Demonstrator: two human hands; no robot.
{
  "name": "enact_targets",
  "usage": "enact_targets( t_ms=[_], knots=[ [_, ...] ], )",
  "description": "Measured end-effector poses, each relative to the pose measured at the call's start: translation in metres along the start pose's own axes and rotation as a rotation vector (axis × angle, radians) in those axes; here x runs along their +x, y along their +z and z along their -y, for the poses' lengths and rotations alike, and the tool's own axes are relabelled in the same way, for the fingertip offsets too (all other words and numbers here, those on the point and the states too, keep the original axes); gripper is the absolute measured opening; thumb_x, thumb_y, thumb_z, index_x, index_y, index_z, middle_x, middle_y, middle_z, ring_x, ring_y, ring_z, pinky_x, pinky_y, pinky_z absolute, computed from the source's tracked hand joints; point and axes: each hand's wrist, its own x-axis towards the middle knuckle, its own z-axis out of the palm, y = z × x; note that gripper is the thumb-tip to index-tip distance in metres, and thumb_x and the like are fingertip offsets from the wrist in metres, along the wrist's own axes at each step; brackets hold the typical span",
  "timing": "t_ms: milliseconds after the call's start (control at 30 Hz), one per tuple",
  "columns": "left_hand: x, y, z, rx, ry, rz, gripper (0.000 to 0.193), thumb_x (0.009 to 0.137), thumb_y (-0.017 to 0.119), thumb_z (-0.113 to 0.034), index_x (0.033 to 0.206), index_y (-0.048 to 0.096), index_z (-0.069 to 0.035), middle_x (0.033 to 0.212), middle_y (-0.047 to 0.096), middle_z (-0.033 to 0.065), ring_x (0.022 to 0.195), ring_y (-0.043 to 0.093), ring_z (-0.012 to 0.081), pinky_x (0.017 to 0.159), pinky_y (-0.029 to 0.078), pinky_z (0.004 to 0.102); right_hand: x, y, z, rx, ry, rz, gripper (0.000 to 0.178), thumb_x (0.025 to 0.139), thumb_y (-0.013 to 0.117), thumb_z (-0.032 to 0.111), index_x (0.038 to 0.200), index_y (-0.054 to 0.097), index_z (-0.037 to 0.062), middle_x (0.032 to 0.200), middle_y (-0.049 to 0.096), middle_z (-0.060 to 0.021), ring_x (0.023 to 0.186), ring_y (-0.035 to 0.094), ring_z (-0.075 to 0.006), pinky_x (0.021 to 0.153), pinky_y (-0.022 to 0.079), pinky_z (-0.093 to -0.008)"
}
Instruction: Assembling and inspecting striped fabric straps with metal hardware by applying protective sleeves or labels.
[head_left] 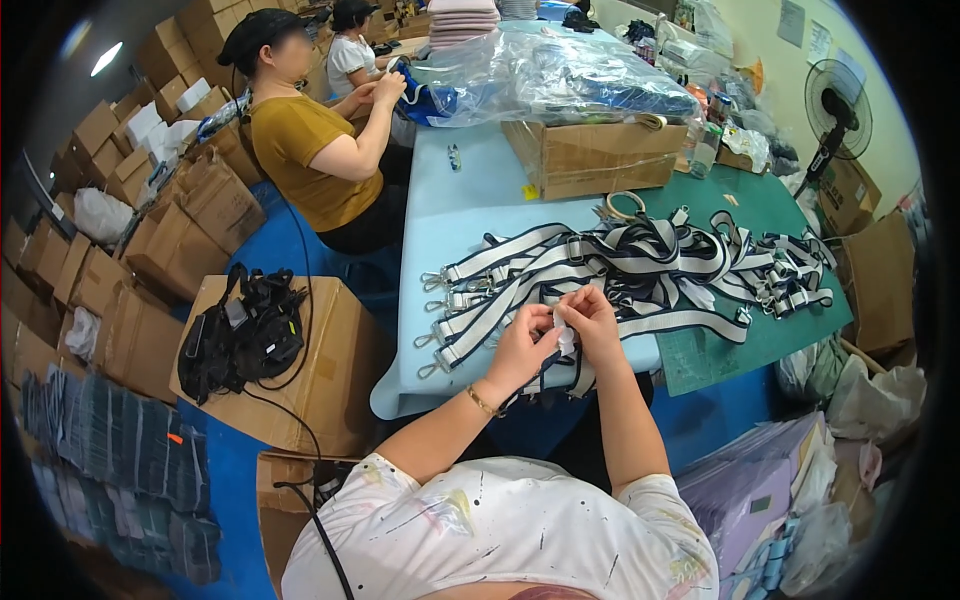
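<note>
Close together over the near edge of the table, my left hand (528, 348) and my right hand (594, 322) are both closed in a pinch. Between their fingertips is a small crumpled white piece (566, 338), paper or cloth; I cannot tell which. Under and beyond them lies a heap of white webbing straps (530, 285) with dark blue edges. Metal snap hooks (428, 340) at the straps' ends point left. Dark buckles and more tangled strap ends (790, 285) lie to the right. Some straps hang over the table edge below my hands.
The light blue table (435, 215) bears a green cutting mat (700, 355), a tape ring (626, 204) and a cardboard box (600, 160) under clear plastic. A co-worker in a mustard shirt (300, 130) handles blue material. Black straps (245, 335) lie on a carton. A fan (838, 110) stands right.
</note>
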Motion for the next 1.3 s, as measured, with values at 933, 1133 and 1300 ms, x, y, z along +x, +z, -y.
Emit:
enact_targets(
  t_ms=[933,1133,1300],
  knots=[
    [-0.019,-0.02,0.005,0.034,0.24,0.218,0.048,0.085,0.067,-0.025,0.123,0.047,-0.004,0.116,0.059,0.0142,0.101,0.06,0.0305,0.081,0.048,0.0354,-0.002,0.0,0.003,0.007,-0.022,-0.001,0.024,0.081,0.065,-0.007,0.085,0.047,0.0093,0.088,0.059,-0.0048,0.078,0.057,-0.0112,0.07,0.046,-0.0226],
    [-0.021,-0.022,0.006,0.059,0.251,0.223,0.048,0.084,0.068,-0.024,0.123,0.049,-0.005,0.113,0.06,0.0133,0.097,0.06,0.0278,0.076,0.049,0.0327,-0.003,-0.003,0.001,0.011,-0.001,-0.011,0.025,0.079,0.065,-0.009,0.087,0.049,0.0083,0.09,0.06,-0.006,0.083,0.058,-0.0133,0.075,0.048,-0.0247],
    [-0.021,-0.021,0.009,0.039,0.235,0.237,0.046,0.085,0.067,-0.024,0.123,0.049,-0.004,0.115,0.059,0.0136,0.103,0.058,0.0297,0.088,0.046,0.0362,-0.003,-0.004,0.0,0.0,-0.01,0.001,0.023,0.08,0.064,-0.009,0.087,0.049,0.0074,0.092,0.06,-0.0066,0.087,0.058,-0.0139,0.079,0.048,-0.0257]
  ],
)
